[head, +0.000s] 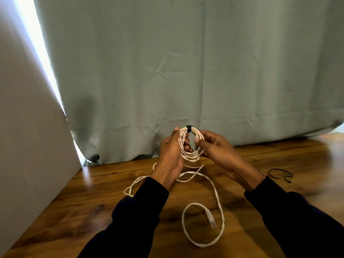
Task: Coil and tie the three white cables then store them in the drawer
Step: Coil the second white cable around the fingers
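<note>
Both hands hold a coiled white cable (190, 144) up above the worktop (93, 198). The left hand (172, 155) grips one side. The right hand (216, 148) pinches the other. A black tie (189, 128) wraps its top.

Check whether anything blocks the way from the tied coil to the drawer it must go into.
Cannot be judged: no drawer shows in the head view. The left hand and right hand hold the tied coil above the wooden table. Loose white cable lies on the table beneath it.
</note>
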Motion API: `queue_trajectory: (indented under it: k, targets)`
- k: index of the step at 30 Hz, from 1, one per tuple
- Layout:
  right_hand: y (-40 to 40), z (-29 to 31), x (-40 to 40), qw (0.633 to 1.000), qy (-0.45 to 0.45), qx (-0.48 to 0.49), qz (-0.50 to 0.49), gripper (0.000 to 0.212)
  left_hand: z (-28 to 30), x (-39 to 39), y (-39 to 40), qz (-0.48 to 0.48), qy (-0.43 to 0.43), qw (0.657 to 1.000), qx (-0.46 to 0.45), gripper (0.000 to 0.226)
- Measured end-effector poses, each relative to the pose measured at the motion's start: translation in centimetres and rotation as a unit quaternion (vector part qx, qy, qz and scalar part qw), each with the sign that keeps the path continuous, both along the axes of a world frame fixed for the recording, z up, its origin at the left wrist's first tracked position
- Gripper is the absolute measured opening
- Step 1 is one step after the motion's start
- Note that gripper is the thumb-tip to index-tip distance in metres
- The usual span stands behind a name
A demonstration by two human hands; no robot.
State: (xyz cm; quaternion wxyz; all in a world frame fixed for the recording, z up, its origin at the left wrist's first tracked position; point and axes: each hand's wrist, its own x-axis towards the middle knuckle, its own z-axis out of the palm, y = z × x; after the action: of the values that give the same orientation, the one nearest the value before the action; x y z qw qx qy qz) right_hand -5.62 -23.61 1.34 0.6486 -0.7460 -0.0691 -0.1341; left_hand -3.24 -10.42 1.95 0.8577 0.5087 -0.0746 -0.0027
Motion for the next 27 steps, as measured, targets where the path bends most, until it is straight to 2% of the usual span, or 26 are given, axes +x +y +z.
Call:
queue_trajectory:
  k: [2,4,7,9,12,15,17,20,24,27]
  targets:
    - [-2.0,-0.1,-0.7,1.000,-0.004,0.001,-0.010,0.030,-0.2,0.5,-1.3,-0.014,0.010,1.000,0.015,0.035]
    - [-4.0,-0.4,-0.6,0.998,0.003,0.042,-0.043,0.028,-0.6,0.8,-3.0,-0.018,0.012,0.999,0.046,0.032]
    - [-7.1,-1.4,0.8,0.989,0.028,0.090,-0.111,0.025,-1.3,1.1,-4.8,0.005,0.005,0.991,0.131,0.024]
    - [-9.2,-2.2,1.6,0.985,0.049,0.093,-0.137,0.026,-2.0,1.4,-5.4,0.034,-0.006,0.977,0.211,0.016]
    - [-11.8,-4.1,2.8,0.982,0.066,0.068,-0.164,0.031,-3.0,1.4,-5.6,0.029,-0.035,0.963,0.266,0.018]
    - [-13.4,-6.6,4.3,0.974,0.083,-0.022,-0.209,0.021,-3.9,1.1,-5.8,0.013,-0.064,0.948,0.312,0.012]
    - [-14.0,-8.2,5.2,0.959,0.100,-0.093,-0.247,0.016,-4.3,0.9,-5.9,0.011,-0.071,0.944,0.321,0.018]
    - [-14.5,-10.0,6.1,0.943,0.112,-0.139,-0.281,0.024,-4.9,0.8,-5.8,0.019,-0.084,0.943,0.322,0.029]
    - [-15.2,-10.6,6.5,0.910,0.103,-0.277,-0.291,0.041,-4.8,0.6,-4.7,0.026,-0.109,0.945,0.309,0.027]
    - [-14.7,-9.6,5.8,0.878,0.101,-0.358,-0.301,0.042,-4.7,0.4,-3.6,0.028,-0.119,0.946,0.299,0.026]
